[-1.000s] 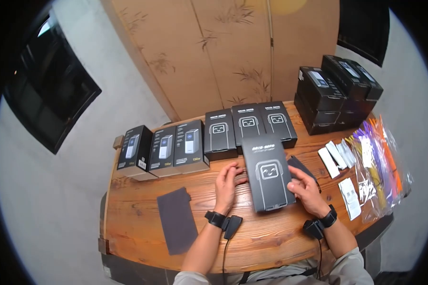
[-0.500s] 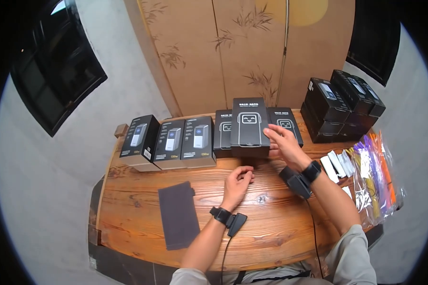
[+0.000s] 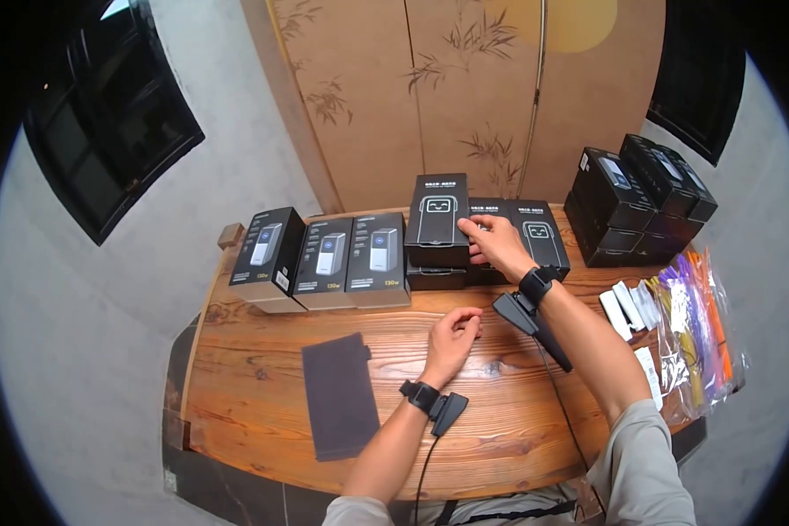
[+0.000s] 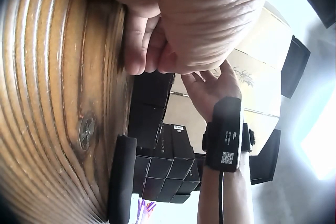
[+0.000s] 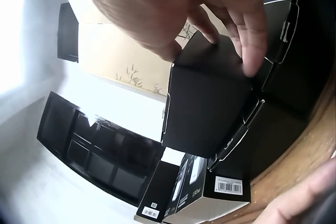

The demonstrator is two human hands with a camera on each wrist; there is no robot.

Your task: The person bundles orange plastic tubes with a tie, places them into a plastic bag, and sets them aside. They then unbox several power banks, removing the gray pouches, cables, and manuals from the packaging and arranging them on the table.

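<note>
A black box with a white line-drawn smiling face sits over the leftmost of the similar black boxes at the table's back. My right hand grips it at its right edge. In the right wrist view, the thumb and fingers lie on opposite sides of the box. My left hand hovers low over the middle of the table, fingers loosely curled and holding nothing; its palm side fills the top of the left wrist view.
Black boxes with a device picture stand to the left. More black boxes are stacked at the back right. Clear bags of coloured strips and white packets lie at the right. A dark grey pouch lies front left.
My right hand has carried the box from the table's middle back and left, onto the leftmost box of the row. My left hand has left it and curled loosely.
</note>
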